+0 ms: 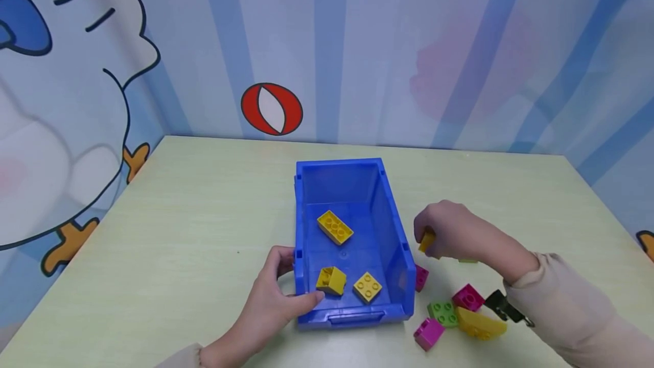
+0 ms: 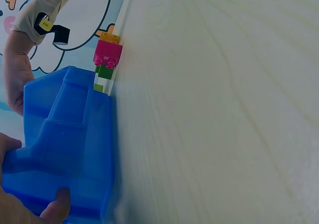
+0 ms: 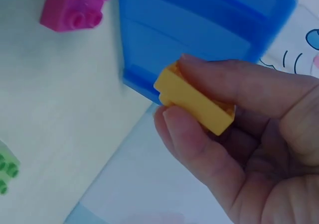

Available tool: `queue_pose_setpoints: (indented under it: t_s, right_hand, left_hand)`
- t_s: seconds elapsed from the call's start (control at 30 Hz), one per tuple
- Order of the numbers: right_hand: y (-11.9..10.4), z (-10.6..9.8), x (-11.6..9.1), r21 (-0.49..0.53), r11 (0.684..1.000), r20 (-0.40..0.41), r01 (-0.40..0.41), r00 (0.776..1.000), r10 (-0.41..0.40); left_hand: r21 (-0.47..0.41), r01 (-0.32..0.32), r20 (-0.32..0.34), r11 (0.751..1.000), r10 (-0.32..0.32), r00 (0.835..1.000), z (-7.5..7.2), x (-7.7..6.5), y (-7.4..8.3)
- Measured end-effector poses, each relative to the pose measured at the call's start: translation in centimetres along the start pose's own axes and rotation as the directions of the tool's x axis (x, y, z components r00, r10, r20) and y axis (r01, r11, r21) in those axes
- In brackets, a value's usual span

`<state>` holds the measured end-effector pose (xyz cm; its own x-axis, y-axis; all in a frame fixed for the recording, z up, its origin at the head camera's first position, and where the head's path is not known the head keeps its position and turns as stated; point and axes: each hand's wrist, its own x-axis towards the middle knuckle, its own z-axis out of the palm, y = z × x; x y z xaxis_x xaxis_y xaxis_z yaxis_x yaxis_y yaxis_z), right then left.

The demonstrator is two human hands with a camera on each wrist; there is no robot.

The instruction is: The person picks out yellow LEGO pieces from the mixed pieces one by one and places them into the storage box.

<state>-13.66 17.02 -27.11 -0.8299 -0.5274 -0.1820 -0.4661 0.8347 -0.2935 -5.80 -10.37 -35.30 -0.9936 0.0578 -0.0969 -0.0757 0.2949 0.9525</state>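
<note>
Your right hand point(image 1: 453, 229) pinches a yellow brick point(image 3: 197, 102), just right of the blue bin point(image 1: 337, 178), whose rim your left hand point(image 1: 278, 300) grips. Likely step: binning; next calls for clearing the side wall, then releasing.

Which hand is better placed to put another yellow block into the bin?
Probably the right hand: it pinches a yellow block beside the blue bin, while the left hand holds the bin.
</note>
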Motion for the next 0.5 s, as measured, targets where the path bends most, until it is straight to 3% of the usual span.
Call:
queue_pose_setpoints:
  t_s: [0.27,0.5]
  right_hand:
    - [-0.8,-2.7,0.8,-0.059,0.997,-0.044,0.05,0.998,-0.053]
    - [-2.1,-3.7,1.8,-0.098,0.992,-0.072,0.075,0.994,-0.082]
  left_hand:
    - [-0.017,-0.006,0.001,1.0,0.006,1.0,0.0,-0.1,0.0]
    - [-0.009,0.003,0.003,1.0,-0.003,1.0,0.0,-0.1,0.0]
